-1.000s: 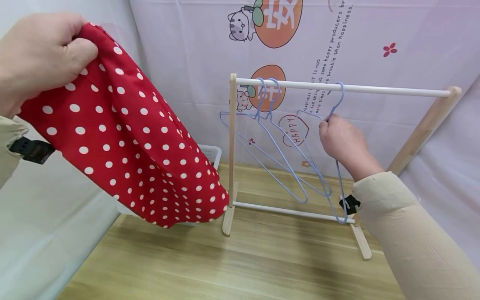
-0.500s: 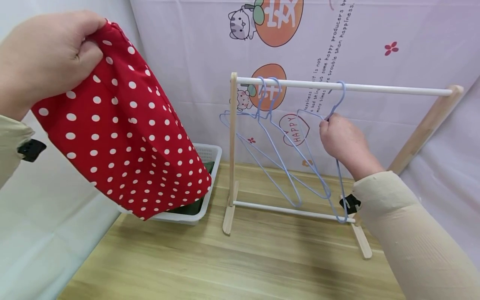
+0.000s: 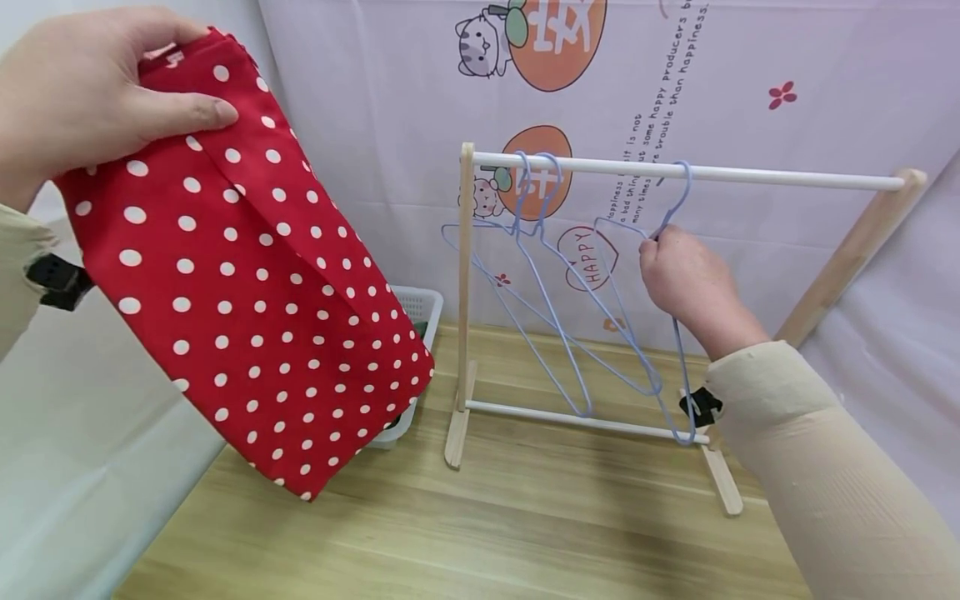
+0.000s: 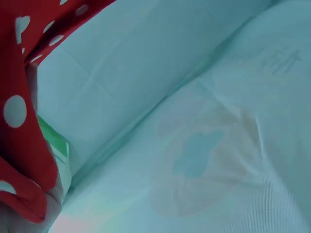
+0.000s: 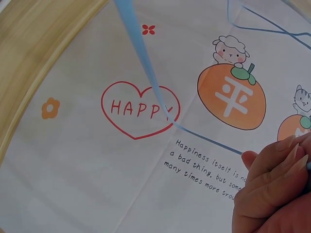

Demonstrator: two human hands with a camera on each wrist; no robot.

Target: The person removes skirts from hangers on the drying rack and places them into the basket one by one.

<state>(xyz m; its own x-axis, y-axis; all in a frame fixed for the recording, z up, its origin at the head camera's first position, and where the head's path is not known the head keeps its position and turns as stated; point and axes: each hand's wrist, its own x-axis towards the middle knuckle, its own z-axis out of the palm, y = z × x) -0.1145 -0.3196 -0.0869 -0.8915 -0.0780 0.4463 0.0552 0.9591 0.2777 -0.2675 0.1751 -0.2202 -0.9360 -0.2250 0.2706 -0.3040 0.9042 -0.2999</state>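
Note:
A red garment with white dots (image 3: 247,275) hangs from my left hand (image 3: 82,92) in the head view. The thumb lies along its front near the top edge, and the fingers are tucked behind. A small pale label shows inside that edge. Folds of the garment (image 4: 19,111) fill the left side of the left wrist view. My right hand (image 3: 686,275) grips a blue wire hanger (image 3: 682,367) just below its hook, which is over the rack's white rail (image 3: 787,177). The right wrist view shows the curled fingers (image 5: 272,184) beside the hanger's wire (image 5: 143,53).
Two more blue hangers (image 3: 555,317) hang at the rail's left end, beside the wooden post (image 3: 464,275). Behind the garment, a white basket (image 3: 437,304) is partly hidden on the wooden tabletop (image 3: 525,533). A printed cloth (image 3: 375,108) covers the wall behind the rack.
The garment swung left, then spread flatter and lower, and its labelled top edge came into view. My left thumb straightened from a curl. One left-end hanger swayed slightly; my right hand kept its place.

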